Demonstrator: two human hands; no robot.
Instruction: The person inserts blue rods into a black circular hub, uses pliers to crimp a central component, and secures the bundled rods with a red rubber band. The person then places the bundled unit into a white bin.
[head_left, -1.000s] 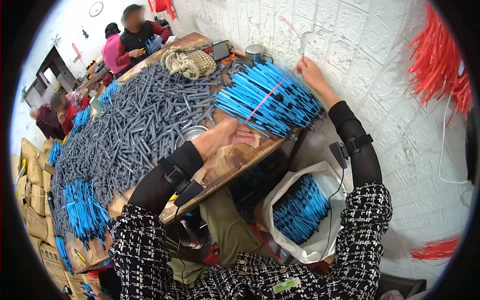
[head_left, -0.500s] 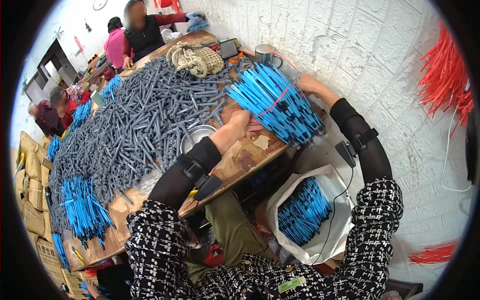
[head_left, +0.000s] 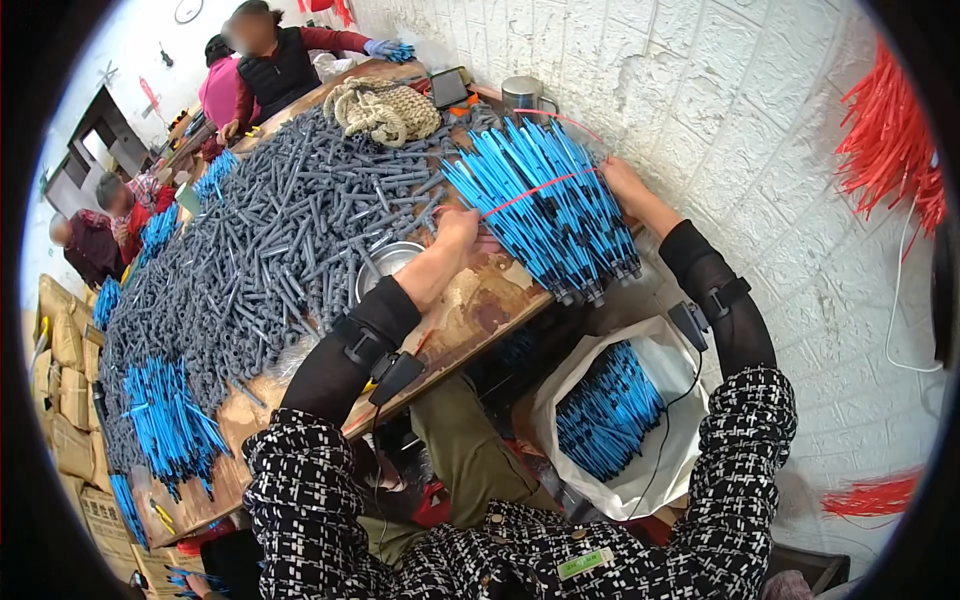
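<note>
On a brown counter [head_left: 465,325], a bunch of blue sticks [head_left: 552,218] is laid, crossed by a red strip [head_left: 541,188]; it is pinched by the fingers of the left hand [head_left: 456,232] and right hand [head_left: 624,182]; grey tubes [head_left: 290,215] are piled beside

One head-worn fisheye view looks down and forward from close above the black-and-white sleeves [head_left: 310,495] and wooden worktable [head_left: 475,305], reaching a white brick-patterned wall [head_left: 720,130] at right and distant co-workers [head_left: 280,75] at upper left.
</note>
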